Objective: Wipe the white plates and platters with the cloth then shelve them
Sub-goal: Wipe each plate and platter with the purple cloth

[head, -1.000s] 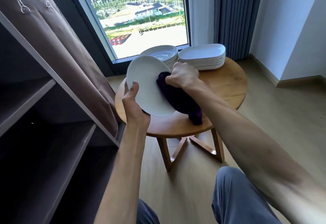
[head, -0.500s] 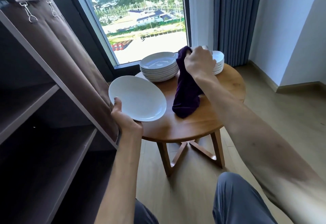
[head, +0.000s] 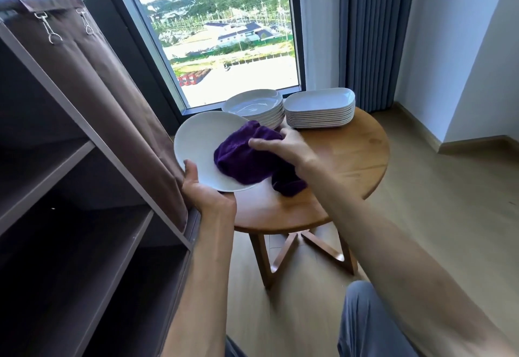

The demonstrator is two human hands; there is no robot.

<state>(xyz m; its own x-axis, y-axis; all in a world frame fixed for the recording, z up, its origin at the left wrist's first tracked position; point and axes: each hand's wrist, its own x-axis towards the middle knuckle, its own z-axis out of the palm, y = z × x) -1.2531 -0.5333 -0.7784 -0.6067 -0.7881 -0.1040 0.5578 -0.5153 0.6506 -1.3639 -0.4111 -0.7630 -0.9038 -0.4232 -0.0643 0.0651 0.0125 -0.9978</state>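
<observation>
The left hand (head: pixel 206 188) gripped the near rim of a white plate (head: pixel 200 143), thumb hooked over the top edge and the remaining fingers curled out of sight underneath. The plate was round and shallow, smooth and glossy, plain white without pattern, and it was held tilted slightly toward the camera above the left edge of the round wooden table (head: pixel 351 165). On its right half lay a deep purple cloth (head: pixel 241 160), thick and fuzzy, bunched into folds, with one end spilling over the plate's rim and down onto the tabletop. The right hand (head: pixel 280 146) rested on the cloth with its fingers stretched nearly straight and a little apart, pressing the fabric against the plate. Behind, at the far side of the table, stood a stack of round plates (head: pixel 254 106), white and shallow like the held one, and just beside it to the right a stack of rectangular platters (head: pixel 320 108) with rounded corners, also white. The two stacks sat close together, near the window (head: pixel 224 33). At the left stood a dark brown shelf unit (head: pixel 84 188) with a fabric cover (head: pixel 92 81) drawn back, its shelves in shadow. A grey-blue curtain (head: pixel 368 33) hung right of the window.
</observation>
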